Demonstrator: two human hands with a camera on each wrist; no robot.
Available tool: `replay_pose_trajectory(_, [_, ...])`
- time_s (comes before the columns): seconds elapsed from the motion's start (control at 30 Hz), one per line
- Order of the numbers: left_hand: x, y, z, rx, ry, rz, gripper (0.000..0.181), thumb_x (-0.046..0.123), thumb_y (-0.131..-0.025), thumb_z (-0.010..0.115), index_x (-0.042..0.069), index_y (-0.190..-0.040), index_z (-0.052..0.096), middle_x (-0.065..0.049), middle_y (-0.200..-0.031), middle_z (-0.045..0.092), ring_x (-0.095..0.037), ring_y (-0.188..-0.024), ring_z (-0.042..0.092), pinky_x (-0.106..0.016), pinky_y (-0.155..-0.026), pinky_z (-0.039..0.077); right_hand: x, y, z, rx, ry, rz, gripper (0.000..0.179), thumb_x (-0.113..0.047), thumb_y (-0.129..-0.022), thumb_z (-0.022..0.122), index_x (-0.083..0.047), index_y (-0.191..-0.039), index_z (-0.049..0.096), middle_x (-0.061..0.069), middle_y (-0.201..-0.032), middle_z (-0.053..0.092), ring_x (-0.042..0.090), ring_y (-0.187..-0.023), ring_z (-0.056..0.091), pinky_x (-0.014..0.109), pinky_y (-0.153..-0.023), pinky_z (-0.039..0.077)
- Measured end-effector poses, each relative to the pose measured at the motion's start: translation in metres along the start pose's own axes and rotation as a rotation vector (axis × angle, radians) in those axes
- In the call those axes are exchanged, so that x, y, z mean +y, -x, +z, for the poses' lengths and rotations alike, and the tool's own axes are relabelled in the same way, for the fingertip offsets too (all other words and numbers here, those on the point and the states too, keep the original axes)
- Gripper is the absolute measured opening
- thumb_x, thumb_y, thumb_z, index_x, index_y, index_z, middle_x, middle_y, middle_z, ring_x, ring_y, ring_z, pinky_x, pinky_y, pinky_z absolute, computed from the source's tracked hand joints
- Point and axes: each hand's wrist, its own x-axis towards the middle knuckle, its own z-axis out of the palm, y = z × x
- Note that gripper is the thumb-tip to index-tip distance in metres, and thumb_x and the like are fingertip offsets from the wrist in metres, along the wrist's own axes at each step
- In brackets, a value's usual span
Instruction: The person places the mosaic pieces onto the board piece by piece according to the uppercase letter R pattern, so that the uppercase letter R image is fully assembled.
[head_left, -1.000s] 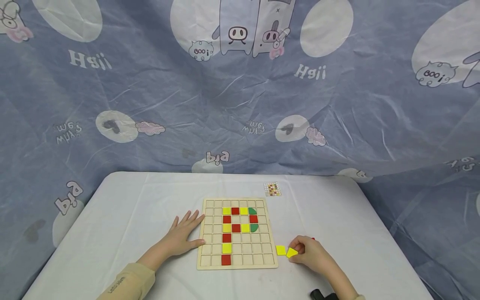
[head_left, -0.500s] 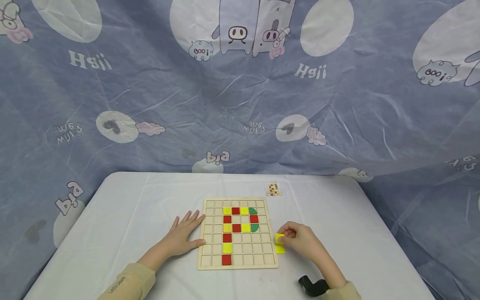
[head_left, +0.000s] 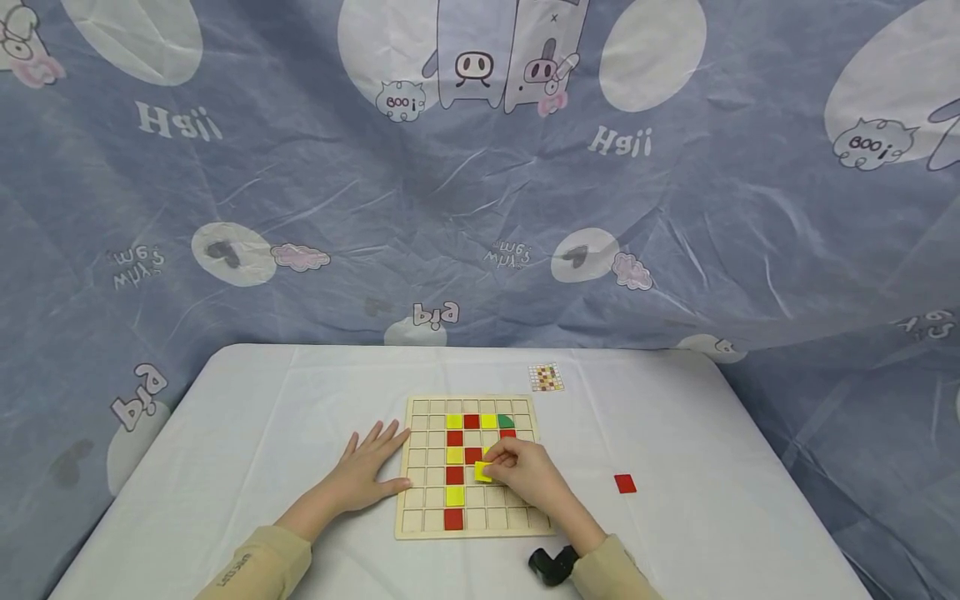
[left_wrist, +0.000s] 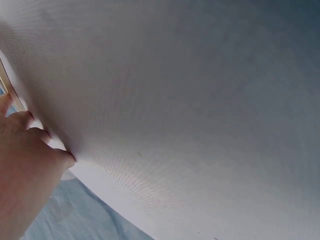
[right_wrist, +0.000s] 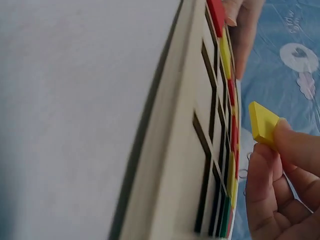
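Note:
A wooden grid board [head_left: 427, 522] lies on the table, with red, yellow and green tiles set in a P-like pattern. My right hand [head_left: 525, 473] reaches over the board's right half and pinches a yellow square tile [head_left: 482, 472] between thumb and fingers. In the right wrist view, that tile [right_wrist: 264, 123] is tilted and raised above the grid. The hand covers some cells and part of the pattern. My left hand [head_left: 367, 471] rests flat with fingers spread, thumb and fingertips at the board's left edge. The left wrist view shows the left hand [left_wrist: 30, 155] beside the board's edge.
A red square tile [head_left: 625, 483] lies on the white table [head_left: 322, 392] right of the board. Beyond the board's far right corner is a small printed pattern card [head_left: 545, 377]. A black object [head_left: 552, 567] is at the right sleeve. A blue patterned cloth [head_left: 420, 192] hangs behind.
My right hand has carried the yellow tile from the table on the right to over the board. The red tile on the right has come into full view. My left hand has stayed put.

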Motion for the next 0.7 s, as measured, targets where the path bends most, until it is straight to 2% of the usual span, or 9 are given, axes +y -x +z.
replay_pose_trajectory(0.27, [0.002,0.001,-0.001,-0.013,0.011,-0.009,0.083,0.050,-0.086,0.071,0.014,-0.153,0.038,-0.014,-0.162,0.027,-0.041,-0.151,0.014,-0.069,-0.117,0.003,-0.007,-0.008,0.016,-0.025,0.096,-0.011,0.007,-0.012,-0.086,0.076,-0.013,-0.084,0.069,-0.006,-0.070,0.060,0.009,-0.063,0.053,0.018,-0.058,0.045])
replay_pose_trajectory(0.53, [0.001,0.000,0.000,-0.010,0.008,-0.008,0.084,0.051,-0.085,0.071,0.016,-0.153,0.037,-0.013,-0.162,0.027,-0.040,-0.151,0.014,-0.069,-0.117,0.003,-0.009,-0.009,0.016,-0.010,0.140,0.001,0.008,-0.012,-0.085,0.076,-0.013,-0.082,0.069,-0.006,-0.070,0.060,0.009,-0.063,0.053,0.018,-0.059,0.045])
replay_pose_trajectory(0.7, [0.001,-0.001,-0.002,-0.016,0.008,-0.007,0.084,0.051,-0.086,0.070,0.015,-0.153,0.036,-0.014,-0.162,0.026,-0.041,-0.151,0.014,-0.069,-0.117,0.003,-0.008,-0.011,0.016,-0.001,0.163,-0.038,0.008,-0.011,-0.085,0.076,-0.013,-0.081,0.070,-0.006,-0.071,0.060,0.007,-0.064,0.053,0.019,-0.060,0.046])
